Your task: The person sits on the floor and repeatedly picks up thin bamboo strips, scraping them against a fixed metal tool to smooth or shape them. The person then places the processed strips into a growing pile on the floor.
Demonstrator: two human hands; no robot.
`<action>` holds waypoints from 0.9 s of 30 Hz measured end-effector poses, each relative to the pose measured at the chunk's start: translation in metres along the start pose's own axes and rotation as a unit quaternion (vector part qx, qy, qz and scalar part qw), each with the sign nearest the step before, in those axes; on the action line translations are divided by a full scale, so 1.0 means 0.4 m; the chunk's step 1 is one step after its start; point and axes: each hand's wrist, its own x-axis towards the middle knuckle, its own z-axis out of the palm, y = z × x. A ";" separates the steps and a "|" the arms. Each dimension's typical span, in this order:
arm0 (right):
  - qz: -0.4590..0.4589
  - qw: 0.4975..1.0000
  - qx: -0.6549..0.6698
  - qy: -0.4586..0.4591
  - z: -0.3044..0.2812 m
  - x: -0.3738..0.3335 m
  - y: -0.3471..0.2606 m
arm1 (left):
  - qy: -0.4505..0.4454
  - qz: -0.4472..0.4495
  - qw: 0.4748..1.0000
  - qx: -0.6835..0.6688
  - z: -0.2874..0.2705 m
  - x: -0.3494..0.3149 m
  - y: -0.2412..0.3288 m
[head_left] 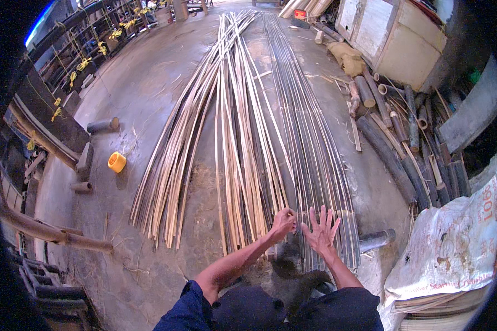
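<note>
My right hand (321, 231) is open, its fingers spread flat over the near end of a row of dark slats (315, 143) laid side by side. Just left of it, my left hand (284, 222) is closed in a pinch at the row's left edge. What the left fingers hold is too small to make out. Long pale bamboo strips (174, 182) fan out on the floor to the left. Another bundle of pale strips (240, 176) lies between that fan and the dark row, close to my left hand. The two bundles cross at their far ends.
A yellow roll (116, 161) stands on the concrete floor at left, near a short bamboo piece (102, 125). Cut bamboo poles (386, 160) pile up at right, beside a white sack (447, 248). A dark tube (376, 240) lies under the row's near end.
</note>
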 end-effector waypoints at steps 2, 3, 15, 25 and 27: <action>0.005 1.000 -0.012 0.025 0.011 -0.004 0.025 | 0.025 -0.031 0.995 -0.095 0.043 -0.016 0.037; 0.017 0.999 -0.028 0.026 0.016 -0.003 0.038 | 0.054 -0.067 0.990 -0.114 0.079 -0.025 0.065; 0.011 1.000 -0.016 0.020 0.006 -0.004 0.009 | 0.256 0.042 0.963 0.076 0.013 -0.111 0.094; 0.010 0.999 -0.007 0.039 0.007 -0.006 0.013 | 0.350 0.235 0.882 0.211 -0.153 -0.310 0.389; 0.013 0.999 -0.013 0.031 0.009 -0.008 0.016 | 0.374 0.228 0.872 0.220 -0.183 -0.314 0.431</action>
